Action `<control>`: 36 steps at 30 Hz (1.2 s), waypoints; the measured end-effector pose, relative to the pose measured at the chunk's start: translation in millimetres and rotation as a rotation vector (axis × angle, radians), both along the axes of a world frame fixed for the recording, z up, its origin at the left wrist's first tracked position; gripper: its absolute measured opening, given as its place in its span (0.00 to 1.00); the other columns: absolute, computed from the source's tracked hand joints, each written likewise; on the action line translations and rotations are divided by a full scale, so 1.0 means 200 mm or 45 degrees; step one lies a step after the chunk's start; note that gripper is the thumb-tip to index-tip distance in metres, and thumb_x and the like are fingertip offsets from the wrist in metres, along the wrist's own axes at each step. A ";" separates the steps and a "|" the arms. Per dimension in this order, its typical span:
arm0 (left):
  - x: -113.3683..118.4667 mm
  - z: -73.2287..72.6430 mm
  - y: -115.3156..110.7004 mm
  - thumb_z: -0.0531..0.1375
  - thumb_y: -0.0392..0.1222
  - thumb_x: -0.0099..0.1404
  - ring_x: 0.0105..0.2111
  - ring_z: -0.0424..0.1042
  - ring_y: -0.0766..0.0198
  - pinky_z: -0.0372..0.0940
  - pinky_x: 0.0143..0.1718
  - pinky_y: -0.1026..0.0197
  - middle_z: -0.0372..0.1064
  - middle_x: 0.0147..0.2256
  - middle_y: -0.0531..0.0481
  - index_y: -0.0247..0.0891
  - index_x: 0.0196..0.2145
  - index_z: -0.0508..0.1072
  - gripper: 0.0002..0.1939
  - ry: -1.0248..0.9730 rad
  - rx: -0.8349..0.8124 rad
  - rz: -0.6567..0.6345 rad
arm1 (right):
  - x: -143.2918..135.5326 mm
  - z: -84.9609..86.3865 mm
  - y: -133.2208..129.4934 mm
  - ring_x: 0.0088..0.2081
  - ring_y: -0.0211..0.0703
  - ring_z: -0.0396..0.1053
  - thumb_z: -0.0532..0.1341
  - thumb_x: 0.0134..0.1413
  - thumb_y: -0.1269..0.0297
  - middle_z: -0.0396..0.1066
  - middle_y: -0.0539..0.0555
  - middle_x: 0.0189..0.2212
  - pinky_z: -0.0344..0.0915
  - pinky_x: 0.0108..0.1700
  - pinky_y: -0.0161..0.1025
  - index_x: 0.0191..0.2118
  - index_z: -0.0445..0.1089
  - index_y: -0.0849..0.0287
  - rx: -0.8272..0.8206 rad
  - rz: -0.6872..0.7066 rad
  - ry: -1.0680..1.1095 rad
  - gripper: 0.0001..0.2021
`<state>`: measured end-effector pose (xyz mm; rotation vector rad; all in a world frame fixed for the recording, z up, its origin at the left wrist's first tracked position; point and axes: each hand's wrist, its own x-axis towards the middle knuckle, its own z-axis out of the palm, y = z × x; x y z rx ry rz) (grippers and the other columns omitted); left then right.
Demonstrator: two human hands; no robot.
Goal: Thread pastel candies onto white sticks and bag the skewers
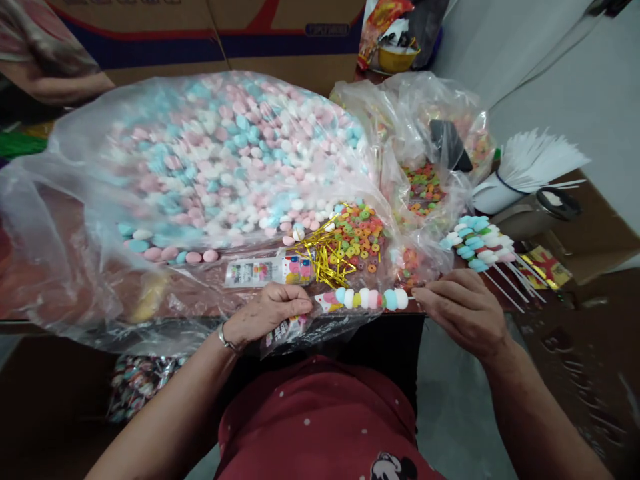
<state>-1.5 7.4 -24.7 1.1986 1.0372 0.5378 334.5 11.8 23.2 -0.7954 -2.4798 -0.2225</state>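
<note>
My left hand (pixel 273 310) pinches a small printed clear wrapper (pixel 284 335) at the table's front edge. Just right of it lies a skewer of blue, white, pink and yellow candies (pixel 373 299), its left end at the wrapper's opening. The skewer's white stick is held at its right end by the closed fingers of my right hand (pixel 463 310). Behind the skewer are gold twist ties (pixel 336 267), a stack of printed wrappers (pixel 270 268) and a pile of colourful ring candies (pixel 363 233).
A large clear bag of pastel candies (pixel 215 160) covers the back left. Finished skewers (pixel 480 243), a cup of white sticks (pixel 500 192) and a dark-lidded mug (pixel 543 210) stand right. Another person's arm (pixel 60 87) shows at upper left.
</note>
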 end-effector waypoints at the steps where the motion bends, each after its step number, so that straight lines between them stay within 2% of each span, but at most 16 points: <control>1: 0.00 0.01 0.01 0.63 0.50 0.58 0.23 0.62 0.71 0.56 0.27 0.68 0.68 0.21 0.52 0.32 0.22 0.72 0.17 0.032 0.009 -0.035 | 0.00 0.01 0.00 0.33 0.42 0.65 0.59 0.59 0.71 0.75 0.51 0.32 0.61 0.34 0.42 0.44 0.70 0.55 -0.005 0.008 -0.006 0.08; 5: 0.00 0.04 0.02 0.61 0.50 0.59 0.24 0.62 0.70 0.56 0.27 0.67 0.67 0.22 0.53 0.33 0.23 0.73 0.17 0.113 0.025 -0.149 | 0.00 0.02 0.01 0.33 0.41 0.64 0.59 0.59 0.71 0.75 0.52 0.32 0.61 0.34 0.41 0.42 0.70 0.56 -0.014 0.026 -0.036 0.06; 10: 0.00 0.02 0.02 0.60 0.49 0.60 0.26 0.63 0.68 0.57 0.28 0.67 0.69 0.24 0.52 0.33 0.27 0.75 0.15 0.192 0.146 -0.152 | -0.02 0.02 0.02 0.33 0.41 0.65 0.59 0.59 0.70 0.74 0.51 0.30 0.62 0.35 0.40 0.40 0.69 0.56 -0.022 0.047 -0.030 0.05; 14: 0.00 0.01 0.02 0.59 0.51 0.61 0.24 0.62 0.68 0.57 0.27 0.66 0.67 0.23 0.52 0.33 0.25 0.73 0.17 0.224 0.188 -0.197 | -0.04 0.01 0.03 0.31 0.40 0.66 0.58 0.59 0.71 0.73 0.50 0.27 0.62 0.34 0.40 0.39 0.69 0.55 0.028 0.020 -0.051 0.05; 22: -0.01 0.04 0.03 0.59 0.50 0.62 0.23 0.60 0.70 0.55 0.24 0.69 0.66 0.22 0.53 0.33 0.26 0.74 0.16 0.212 0.240 -0.252 | -0.06 -0.01 0.05 0.30 0.40 0.69 0.58 0.57 0.74 0.73 0.52 0.28 0.66 0.36 0.41 0.39 0.69 0.57 -0.150 0.071 0.064 0.06; 29: -0.02 0.05 0.03 0.61 0.49 0.59 0.22 0.60 0.71 0.55 0.24 0.69 0.65 0.21 0.54 0.33 0.25 0.72 0.14 0.105 0.113 -0.208 | -0.04 -0.04 0.07 0.33 0.40 0.72 0.58 0.59 0.72 0.76 0.52 0.31 0.68 0.40 0.42 0.39 0.71 0.56 -0.231 0.073 0.085 0.06; 36: -0.02 0.04 0.02 0.59 0.50 0.63 0.22 0.59 0.71 0.55 0.24 0.69 0.67 0.21 0.53 0.34 0.25 0.73 0.16 0.177 0.224 -0.229 | -0.02 -0.06 0.07 0.33 0.40 0.71 0.59 0.59 0.70 0.76 0.51 0.32 0.68 0.41 0.44 0.41 0.72 0.54 -0.311 0.049 0.091 0.06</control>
